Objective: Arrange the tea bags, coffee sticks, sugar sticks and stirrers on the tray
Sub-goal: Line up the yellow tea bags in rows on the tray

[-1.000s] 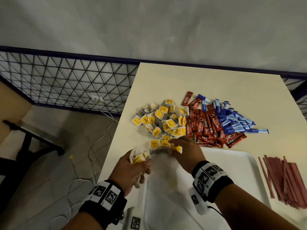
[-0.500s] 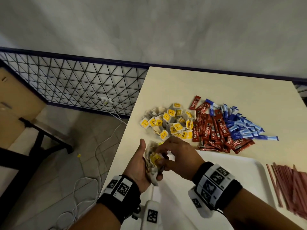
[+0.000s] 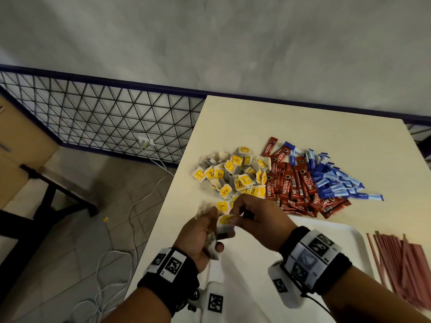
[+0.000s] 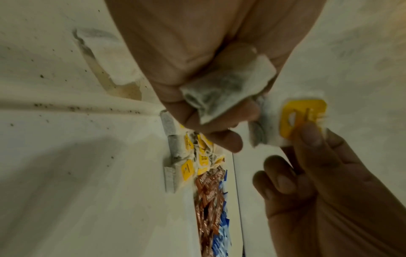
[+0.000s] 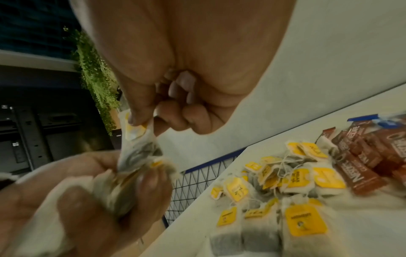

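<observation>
Head view shows both hands raised over the near left corner of a pale cream table (image 3: 303,127), just above the far left corner of a white plastic tray (image 3: 345,238). The left hand (image 3: 198,238) has its fingers curled round a bunch of white paper tea bags with yellow tags (image 3: 211,245), gripping them against the palm. The right hand (image 3: 258,220) pinches one tea bag (image 3: 225,223) by its yellow tag between thumb and forefinger, the other fingers curled in; this bag touches the bunch in the left hand. From the hands, a loose heap of tea bags (image 3: 233,173) lies on the table at twelve o'clock, a pile of red Nescafe coffee sticks (image 3: 296,185) at one o'clock touching that heap, and blue and white sugar sticks (image 3: 335,180) beyond it at two o'clock. Thin reddish-brown stirrers (image 3: 401,264) lie in a spread at three o'clock, on the table just beside the tray's right rim.
</observation>
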`<action>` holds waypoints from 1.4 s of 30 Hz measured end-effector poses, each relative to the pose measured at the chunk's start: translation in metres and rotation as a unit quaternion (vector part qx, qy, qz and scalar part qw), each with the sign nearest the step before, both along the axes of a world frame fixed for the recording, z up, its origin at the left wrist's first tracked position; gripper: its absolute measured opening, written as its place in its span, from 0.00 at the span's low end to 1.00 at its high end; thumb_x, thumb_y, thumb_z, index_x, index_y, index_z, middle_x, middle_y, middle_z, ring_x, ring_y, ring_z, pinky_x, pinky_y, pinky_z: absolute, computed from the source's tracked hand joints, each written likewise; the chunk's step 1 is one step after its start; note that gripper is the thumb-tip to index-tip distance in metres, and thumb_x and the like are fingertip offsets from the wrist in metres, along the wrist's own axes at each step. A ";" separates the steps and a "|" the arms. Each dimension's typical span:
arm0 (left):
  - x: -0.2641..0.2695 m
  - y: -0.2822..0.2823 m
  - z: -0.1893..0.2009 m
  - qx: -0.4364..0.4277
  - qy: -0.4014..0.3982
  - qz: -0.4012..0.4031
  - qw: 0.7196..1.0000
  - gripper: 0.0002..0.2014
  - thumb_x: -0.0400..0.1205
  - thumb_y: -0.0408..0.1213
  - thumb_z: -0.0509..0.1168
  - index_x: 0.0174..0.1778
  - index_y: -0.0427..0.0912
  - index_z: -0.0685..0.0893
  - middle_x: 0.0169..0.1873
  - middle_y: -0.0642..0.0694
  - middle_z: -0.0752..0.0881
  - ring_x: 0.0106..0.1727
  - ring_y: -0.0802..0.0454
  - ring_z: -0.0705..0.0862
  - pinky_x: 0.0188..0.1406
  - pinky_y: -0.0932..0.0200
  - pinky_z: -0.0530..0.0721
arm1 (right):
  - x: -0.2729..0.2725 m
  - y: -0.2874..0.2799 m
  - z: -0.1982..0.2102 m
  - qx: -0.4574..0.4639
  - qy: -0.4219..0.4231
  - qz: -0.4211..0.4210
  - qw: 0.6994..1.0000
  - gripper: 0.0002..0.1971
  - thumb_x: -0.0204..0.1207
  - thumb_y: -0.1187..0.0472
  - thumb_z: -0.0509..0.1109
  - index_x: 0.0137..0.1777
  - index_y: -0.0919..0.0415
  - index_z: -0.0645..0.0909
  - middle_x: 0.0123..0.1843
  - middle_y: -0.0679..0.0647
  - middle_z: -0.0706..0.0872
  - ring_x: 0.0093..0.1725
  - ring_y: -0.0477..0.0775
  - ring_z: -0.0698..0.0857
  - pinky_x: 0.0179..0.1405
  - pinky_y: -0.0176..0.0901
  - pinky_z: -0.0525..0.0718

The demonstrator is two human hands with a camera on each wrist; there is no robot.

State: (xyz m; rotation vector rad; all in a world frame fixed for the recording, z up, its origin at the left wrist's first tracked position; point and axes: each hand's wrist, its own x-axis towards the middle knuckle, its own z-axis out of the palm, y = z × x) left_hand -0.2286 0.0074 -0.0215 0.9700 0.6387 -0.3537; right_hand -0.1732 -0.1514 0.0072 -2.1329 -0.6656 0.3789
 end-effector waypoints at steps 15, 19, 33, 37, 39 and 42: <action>-0.015 0.040 -0.027 0.099 0.020 0.005 0.995 0.14 0.83 0.44 0.63 0.52 0.35 0.80 0.30 0.41 0.88 0.40 0.38 0.84 0.19 0.63 0.70 | 0.030 0.007 -0.062 -0.170 0.123 -0.111 0.971 0.06 0.77 0.54 0.70 0.45 0.51 0.75 0.43 0.53 0.88 0.42 0.55 0.84 0.42 0.45 0.81; -0.015 0.043 -0.031 0.106 0.029 -0.007 0.994 0.15 0.82 0.46 0.64 0.52 0.36 0.80 0.31 0.41 0.88 0.44 0.36 0.79 0.24 0.62 0.68 | 0.029 0.011 -0.069 -0.171 0.134 -0.129 0.968 0.05 0.77 0.55 0.70 0.44 0.52 0.76 0.43 0.53 0.88 0.43 0.54 0.84 0.40 0.41 0.78; -0.017 0.037 -0.027 0.098 0.017 0.004 0.995 0.14 0.80 0.44 0.65 0.48 0.35 0.80 0.32 0.42 0.87 0.37 0.38 0.86 0.19 0.62 0.71 | 0.031 0.006 -0.078 -0.214 0.038 -0.159 0.963 0.05 0.76 0.57 0.70 0.45 0.53 0.76 0.46 0.50 0.79 0.45 0.55 0.80 0.42 0.45 0.79; -0.020 0.037 -0.029 0.095 0.019 0.006 0.995 0.13 0.81 0.43 0.64 0.48 0.34 0.81 0.33 0.41 0.86 0.35 0.40 0.87 0.19 0.63 0.71 | 0.028 0.003 -0.079 -0.267 -0.016 -0.026 0.963 0.09 0.77 0.54 0.67 0.55 0.47 0.84 0.58 0.49 0.78 0.52 0.57 0.83 0.48 0.50 0.84; -0.020 0.035 -0.029 0.093 0.019 0.005 0.996 0.13 0.82 0.43 0.64 0.50 0.34 0.80 0.34 0.40 0.86 0.34 0.41 0.88 0.18 0.63 0.71 | 0.028 0.003 -0.078 -0.301 -0.016 -0.004 0.954 0.12 0.78 0.51 0.66 0.60 0.46 0.83 0.61 0.49 0.77 0.55 0.57 0.83 0.50 0.49 0.84; -0.019 0.032 -0.027 0.093 0.023 -0.010 0.995 0.17 0.82 0.44 0.63 0.54 0.30 0.80 0.40 0.33 0.84 0.29 0.45 0.87 0.15 0.63 0.71 | 0.030 0.004 -0.078 -0.309 -0.015 -0.010 0.951 0.13 0.79 0.50 0.66 0.62 0.45 0.82 0.61 0.49 0.77 0.57 0.57 0.83 0.53 0.50 0.84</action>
